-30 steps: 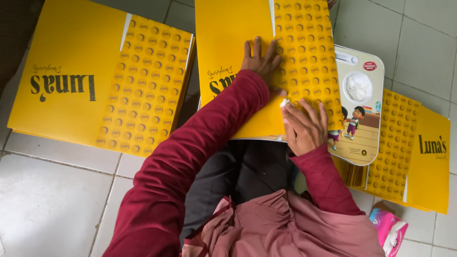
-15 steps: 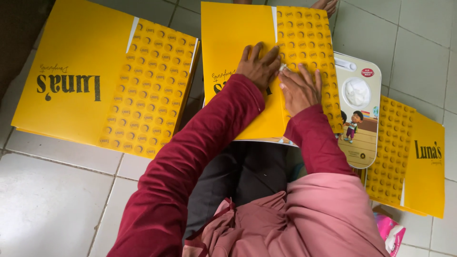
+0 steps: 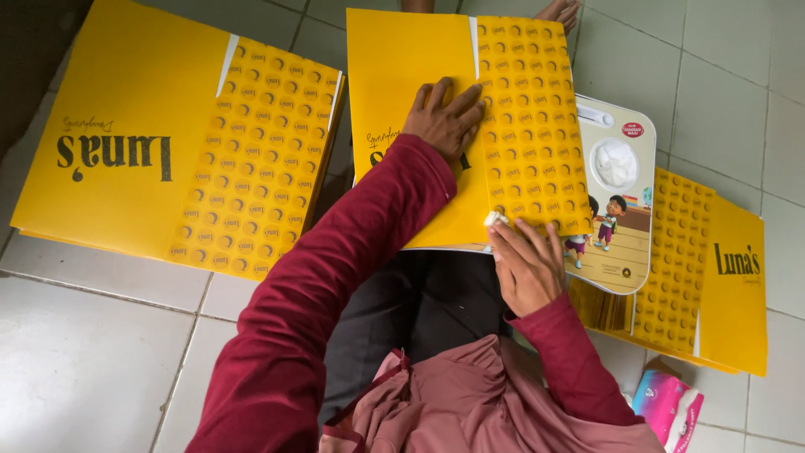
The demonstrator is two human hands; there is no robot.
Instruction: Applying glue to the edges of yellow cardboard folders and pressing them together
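Observation:
A flat yellow cardboard sheet (image 3: 402,75) with a dotted flap (image 3: 528,126) lies across my lap. My left hand (image 3: 443,119) rests palm-down on its middle, fingers spread, just beside the flap's seam. My right hand (image 3: 524,270) sits at the sheet's near edge, below the dotted flap. Its fingertips pinch a small white wad (image 3: 493,220) against the cardboard. Both arms wear dark red sleeves.
A pile of the same yellow sheets (image 3: 142,151) lies on the tiled floor to the left, another (image 3: 725,277) to the right. A small tray with a cartoon picture (image 3: 616,201) sits under the lap sheet's right side. A pink packet (image 3: 671,407) lies lower right. Another person's foot (image 3: 560,10) shows at the top.
My right hand slid up along the dotted flap toward my left hand, then came back down to the near edge. My left hand stayed pressed on the sheet.

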